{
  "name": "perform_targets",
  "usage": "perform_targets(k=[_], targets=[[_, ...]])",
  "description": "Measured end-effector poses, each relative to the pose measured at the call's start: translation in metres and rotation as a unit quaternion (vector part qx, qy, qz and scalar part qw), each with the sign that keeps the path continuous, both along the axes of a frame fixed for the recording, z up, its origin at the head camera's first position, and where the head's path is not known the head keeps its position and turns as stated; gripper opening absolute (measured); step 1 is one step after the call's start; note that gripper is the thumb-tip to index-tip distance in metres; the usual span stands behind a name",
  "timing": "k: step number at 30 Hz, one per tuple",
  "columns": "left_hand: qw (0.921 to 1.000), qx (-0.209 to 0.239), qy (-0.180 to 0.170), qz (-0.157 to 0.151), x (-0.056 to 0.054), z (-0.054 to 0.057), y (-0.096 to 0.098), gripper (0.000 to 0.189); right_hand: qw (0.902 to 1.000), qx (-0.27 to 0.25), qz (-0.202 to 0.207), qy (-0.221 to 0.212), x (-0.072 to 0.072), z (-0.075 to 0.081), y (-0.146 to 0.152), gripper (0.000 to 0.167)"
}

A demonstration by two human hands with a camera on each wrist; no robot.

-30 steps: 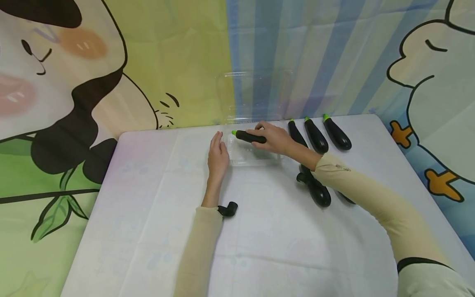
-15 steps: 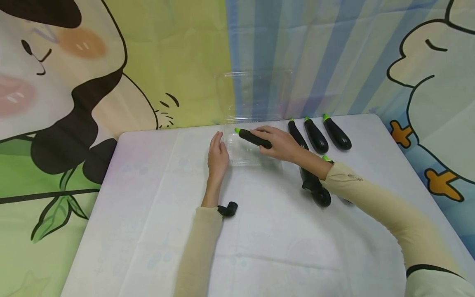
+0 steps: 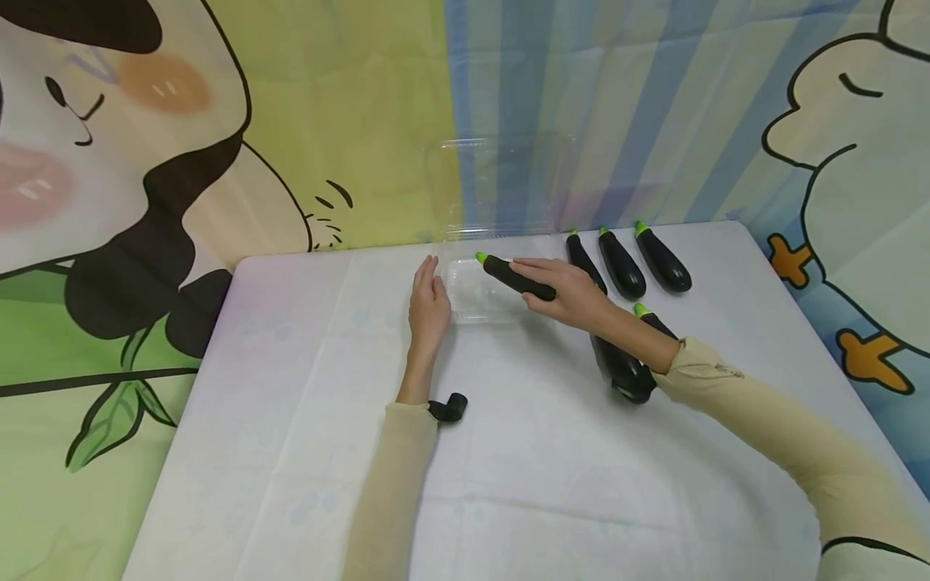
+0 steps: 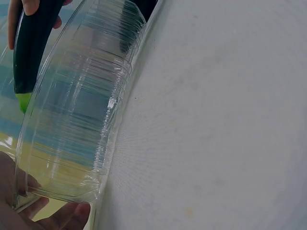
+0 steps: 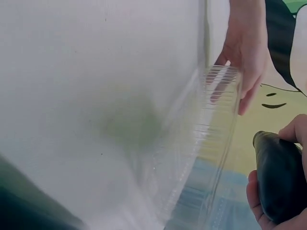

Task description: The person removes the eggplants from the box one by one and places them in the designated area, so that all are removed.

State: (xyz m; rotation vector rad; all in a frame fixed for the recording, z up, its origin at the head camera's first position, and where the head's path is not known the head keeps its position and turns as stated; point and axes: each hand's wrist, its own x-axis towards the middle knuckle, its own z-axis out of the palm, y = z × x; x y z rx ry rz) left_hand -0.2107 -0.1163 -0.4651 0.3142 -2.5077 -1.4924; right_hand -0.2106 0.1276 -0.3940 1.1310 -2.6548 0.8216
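Note:
An eggplant (image 3: 512, 276), dark with a green tip, is held by my right hand (image 3: 570, 297) above a clear plastic box (image 3: 471, 305). The green tip points to the far left. In the right wrist view the thumb and fingers grip the rounded end of the eggplant (image 5: 278, 179). My left hand (image 3: 430, 311) rests against the left end of the box with its fingers straight. The left wrist view shows its fingers (image 4: 72, 215) touching the box wall (image 4: 72, 120). The transparent lid (image 3: 501, 187) stands raised at the back.
Three eggplants (image 3: 622, 264) lie in a row at the back right of the white table (image 3: 291, 452). More lie nearer (image 3: 657, 324), partly hidden by the right forearm. A patterned cloth (image 3: 378, 121) hangs behind the table.
My right hand has moved right and nearer to me with the eggplant, which has tilted more. The left hand stays against the box.

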Motion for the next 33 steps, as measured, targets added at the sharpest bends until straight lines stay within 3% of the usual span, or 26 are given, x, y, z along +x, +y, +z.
perform_targets(k=[10, 20, 28, 33], targets=[[0.9997, -0.011, 0.02, 0.003, 0.0, 0.001, 0.0, 0.043, 0.9984, -0.026, -0.046, -0.019, 0.02, 0.001, 0.026, 0.054], [0.9999, -0.004, 0.015, -0.003, 0.001, -0.001, 0.0, 0.043, 0.9961, -0.058, -0.064, -0.018, 0.042, -0.006, 0.051, 0.055], [0.9998, -0.006, 0.018, -0.004, 0.001, -0.002, 0.001, 0.044, 0.9834, -0.111, -0.135, -0.05, 0.067, -0.009, 0.079, 0.051], [0.9999, -0.007, 0.014, -0.005, 0.001, 0.0, 0.0, 0.044, 0.9758, -0.122, -0.177, -0.041, 0.081, -0.015, 0.099, 0.052]])
